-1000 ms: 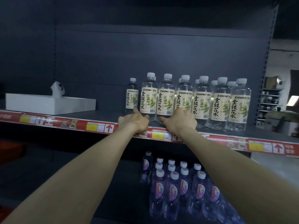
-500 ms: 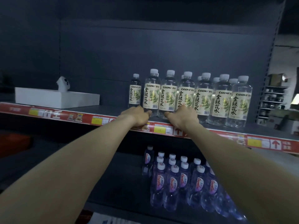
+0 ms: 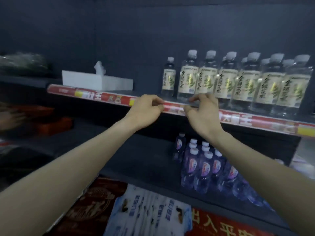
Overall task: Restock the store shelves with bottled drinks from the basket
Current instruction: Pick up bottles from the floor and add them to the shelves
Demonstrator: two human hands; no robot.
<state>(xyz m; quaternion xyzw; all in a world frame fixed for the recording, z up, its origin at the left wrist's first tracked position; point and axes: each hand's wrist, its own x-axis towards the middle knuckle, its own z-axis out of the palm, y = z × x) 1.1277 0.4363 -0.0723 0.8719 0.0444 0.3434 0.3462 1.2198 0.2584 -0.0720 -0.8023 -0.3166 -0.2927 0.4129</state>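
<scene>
Both hands have pulled back from the bottles [image 3: 226, 80].
Left hand [image 3: 146, 111] and right hand [image 3: 201, 113] loosely curled, empty, at the shelf edge [image 3: 105, 96].

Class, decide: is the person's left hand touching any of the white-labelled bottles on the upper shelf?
Apart. In the head view the left hand sits at the red shelf-edge strip, and dark bare shelf shows between its fingers and the nearest white-labelled bottle.

The red mat [image 3: 230, 223] below the right hand [image 3: 202, 114] reads "出入平" in yellow. Upper-shelf bottle labels [image 3: 288, 90] right of that hand carry black vertical characters, blurred. Price strip [image 3: 95, 96] and purple bottle labels [image 3: 204, 169] below it: also unreadable.
</scene>
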